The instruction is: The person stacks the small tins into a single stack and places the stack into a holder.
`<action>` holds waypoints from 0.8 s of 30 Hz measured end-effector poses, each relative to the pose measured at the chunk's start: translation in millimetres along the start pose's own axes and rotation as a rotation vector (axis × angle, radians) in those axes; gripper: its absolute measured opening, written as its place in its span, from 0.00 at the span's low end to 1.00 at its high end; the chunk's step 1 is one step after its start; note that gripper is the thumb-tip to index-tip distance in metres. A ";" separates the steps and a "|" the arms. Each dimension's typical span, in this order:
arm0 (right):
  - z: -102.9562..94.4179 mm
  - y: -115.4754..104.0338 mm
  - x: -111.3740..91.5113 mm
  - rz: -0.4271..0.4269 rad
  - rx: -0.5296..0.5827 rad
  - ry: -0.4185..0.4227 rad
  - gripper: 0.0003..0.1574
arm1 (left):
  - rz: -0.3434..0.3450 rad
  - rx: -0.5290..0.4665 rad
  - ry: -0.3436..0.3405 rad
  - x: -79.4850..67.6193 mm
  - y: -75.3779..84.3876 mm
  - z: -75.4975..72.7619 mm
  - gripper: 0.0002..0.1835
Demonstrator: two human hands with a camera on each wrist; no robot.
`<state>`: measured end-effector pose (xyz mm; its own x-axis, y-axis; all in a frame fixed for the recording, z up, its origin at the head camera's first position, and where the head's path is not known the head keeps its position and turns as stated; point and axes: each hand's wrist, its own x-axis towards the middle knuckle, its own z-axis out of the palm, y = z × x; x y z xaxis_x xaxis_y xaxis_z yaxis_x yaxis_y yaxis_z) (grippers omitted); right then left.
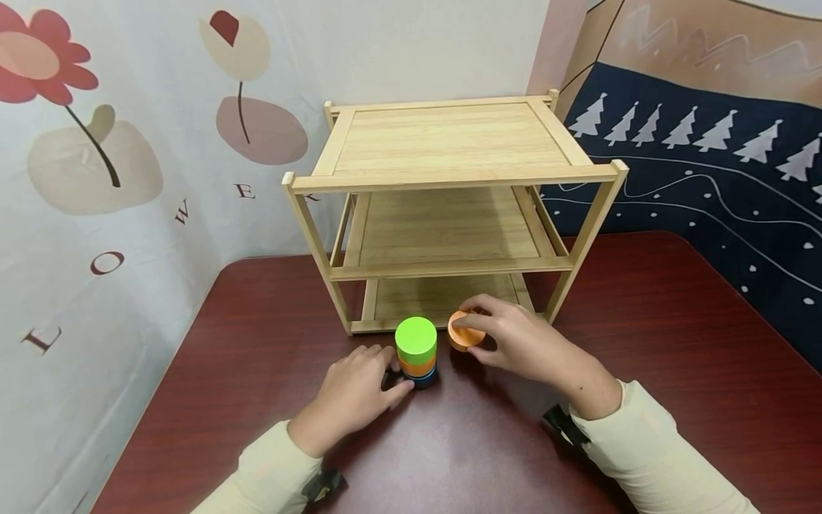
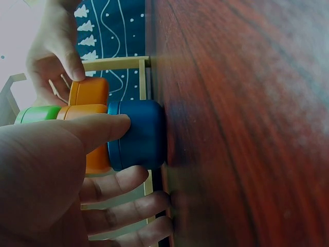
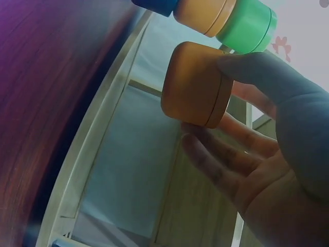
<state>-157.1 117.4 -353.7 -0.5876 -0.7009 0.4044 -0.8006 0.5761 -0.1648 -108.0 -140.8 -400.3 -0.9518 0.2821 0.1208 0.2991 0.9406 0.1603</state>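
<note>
A short stack of small round lidded tins stands upright on the table: a blue tin (image 2: 141,136) at the bottom, an orange tin (image 1: 417,368) in the middle, a green tin (image 1: 416,337) on top. At its base my left hand (image 1: 356,385) holds the blue tin, thumb along one side and index fingertip on the other. My right hand (image 1: 523,343) grips another orange tin (image 3: 193,85) between thumb and fingers. That tin is held off the table, just right of the stack, about level with the stacked orange one in the left wrist view.
Right behind the tins stands a three-tier light wooden shelf (image 1: 449,178) on the dark red table (image 1: 276,321). A cloth printed with flowers (image 1: 160,128) hangs at the left and back, and a dark cloth with white trees (image 1: 693,164) at the right.
</note>
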 end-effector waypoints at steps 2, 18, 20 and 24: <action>-1.1 -0.6 -0.2 -0.002 0.002 0.002 0.20 | -0.001 0.000 -0.002 -0.1 0.0 -0.2 0.19; -8.7 -5.7 0.9 -0.037 0.013 0.033 0.22 | -0.003 -0.006 -0.012 -0.1 0.0 -0.3 0.19; -9.6 -6.2 0.5 -0.037 0.016 0.034 0.22 | -0.003 -0.006 -0.012 -0.2 -0.1 -0.3 0.19; -11.2 -7.2 0.6 -0.037 0.027 0.040 0.21 | -0.001 -0.005 -0.014 -0.3 -0.1 -0.1 0.19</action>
<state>-150.3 117.6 -342.2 -0.5532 -0.7038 0.4457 -0.8246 0.5386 -0.1729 -107.8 -141.1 -400.2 -0.9530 0.2835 0.1064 0.2982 0.9400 0.1659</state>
